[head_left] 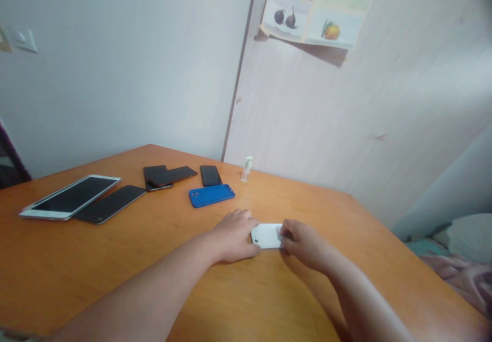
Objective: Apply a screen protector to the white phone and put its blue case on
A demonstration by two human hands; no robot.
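Note:
A white phone (268, 235) lies on the wooden table with its back up, its camera at the left end. My left hand (236, 237) grips that left end, thumb along the near edge and fingers at the far one. Over the right end, my right hand (302, 242) is closed, with curled fingers touching the phone's back. Something pale shows at those fingertips, too small to make out. Beyond the hands, a blue phone case (212, 196) lies on the table. A small clear bottle (246, 169) with a pump or spray top stands farther back.
Behind the blue case lies a dark phone (210, 175). Two dark phones or cases (171, 176) overlap to its left. A white tablet (71, 197) and a large black phone (111, 204) lie at the far left. The table (238, 301) meets walls at the back.

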